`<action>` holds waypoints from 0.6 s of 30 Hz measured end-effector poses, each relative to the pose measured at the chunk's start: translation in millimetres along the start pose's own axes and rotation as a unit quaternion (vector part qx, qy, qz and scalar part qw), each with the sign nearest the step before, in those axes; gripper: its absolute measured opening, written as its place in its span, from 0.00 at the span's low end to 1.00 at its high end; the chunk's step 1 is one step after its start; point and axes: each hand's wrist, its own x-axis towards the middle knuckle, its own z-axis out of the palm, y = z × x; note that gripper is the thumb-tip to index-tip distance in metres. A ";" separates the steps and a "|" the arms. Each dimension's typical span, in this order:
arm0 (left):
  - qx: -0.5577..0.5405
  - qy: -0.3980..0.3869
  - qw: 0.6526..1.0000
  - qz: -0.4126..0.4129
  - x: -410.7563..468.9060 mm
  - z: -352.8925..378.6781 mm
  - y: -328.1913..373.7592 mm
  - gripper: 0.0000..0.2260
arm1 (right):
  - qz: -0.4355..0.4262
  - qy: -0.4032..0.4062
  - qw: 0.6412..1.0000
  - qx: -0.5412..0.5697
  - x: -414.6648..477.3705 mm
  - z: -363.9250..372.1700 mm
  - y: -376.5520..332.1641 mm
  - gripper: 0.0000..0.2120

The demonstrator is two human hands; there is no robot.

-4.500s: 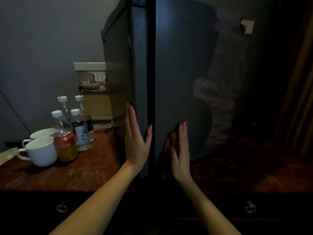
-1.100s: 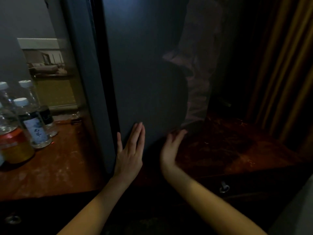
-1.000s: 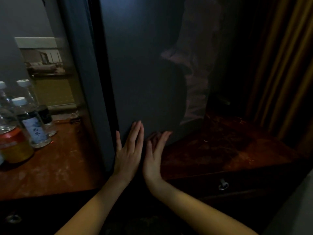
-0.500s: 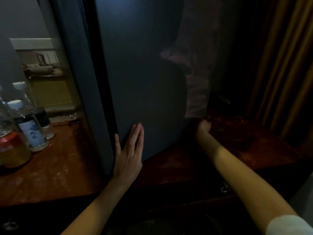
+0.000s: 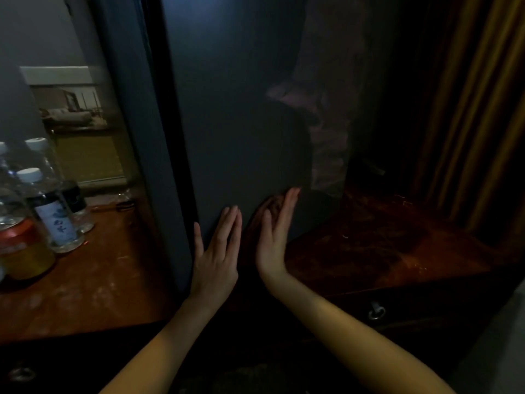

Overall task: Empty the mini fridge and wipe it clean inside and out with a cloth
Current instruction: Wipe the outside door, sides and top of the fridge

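The dark mini fridge (image 5: 241,109) stands on a wooden cabinet top (image 5: 85,282), its glossy door shut and facing me. My left hand (image 5: 217,251) lies flat, fingers straight, against the door's lower left part beside the seam. My right hand (image 5: 274,237) is open with straight fingers, its fingertips touching the door just to the right. Neither hand holds a cloth. Several water bottles (image 5: 48,206) and an orange drink can (image 5: 22,251) stand on the cabinet top at the left.
A framed picture (image 5: 74,120) leans against the grey wall behind the bottles. Brown curtains (image 5: 468,109) hang at the right. Drawer pulls (image 5: 376,311) show on the dark cabinet front below. Bare wood lies right of the fridge (image 5: 383,245).
My right hand has come back from the door's lower right corner to the door front beside my left hand. The left hand has stayed flat on the door.
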 end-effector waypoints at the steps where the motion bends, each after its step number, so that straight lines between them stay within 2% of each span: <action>1: -0.001 0.001 1.000 -0.004 0.0 -0.5 0.8 0.29 | 0.010 0.016 1.000 -0.004 15.7 -9.7 10.0 0.26; 5: -0.013 0.001 1.000 -0.012 -0.3 0.2 0.9 0.28 | 0.117 0.107 0.987 -0.003 79.9 -55.7 61.8 0.26; 8: -0.020 0.003 1.000 -0.012 0.1 -0.1 0.7 0.28 | 0.251 0.166 0.953 0.031 107.6 -83.2 93.3 0.26; 11: -0.025 0.007 1.000 -0.015 0.5 -0.5 0.9 0.30 | 0.308 0.207 0.925 0.085 119.1 -80.6 92.1 0.26; 13: -0.026 0.006 1.000 -0.015 -0.4 0.3 0.4 0.32 | 0.271 0.203 0.940 0.049 114.1 -63.5 72.1 0.26; 14: -0.027 0.005 1.000 -0.014 -1.2 0.9 0.0 0.32 | 0.216 0.184 0.958 0.027 106.3 -54.3 58.9 0.26; 16: -0.031 0.006 0.999 -0.017 -2.1 1.2 -0.4 0.33 | 0.068 0.106 0.992 -0.013 82.6 -36.1 28.0 0.27; 18: -0.033 0.006 0.999 -0.017 -1.9 -0.1 -0.4 0.32 | -0.077 0.002 0.995 -0.057 60.2 -21.2 -2.4 0.27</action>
